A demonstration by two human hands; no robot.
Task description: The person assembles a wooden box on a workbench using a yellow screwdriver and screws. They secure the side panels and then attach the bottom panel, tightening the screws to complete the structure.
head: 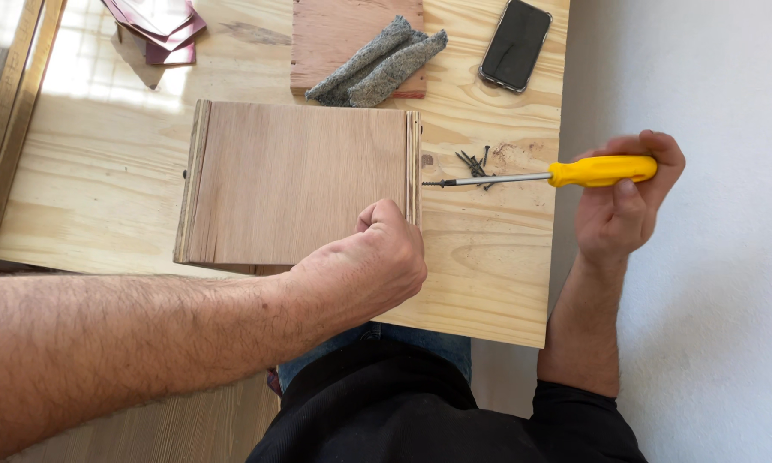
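A plywood box [291, 180] lies on a light wooden tabletop [489, 274]. My left hand [370, 266] rests on the box's near right corner, fingers curled against its edge. My right hand [623, 201] grips the yellow handle of a screwdriver [574, 173], held level. Its tip carries a dark screw that points at the box's right edge. A small heap of dark screws [476, 163] lies on the table just under the shaft.
A grey folded cloth [377, 64] lies on a second plywood piece [334, 34] behind the box. A black phone [515, 43] lies at the back right. Dark red sheets [159, 26] sit at the back left. The table's right edge drops to a pale floor [711, 300].
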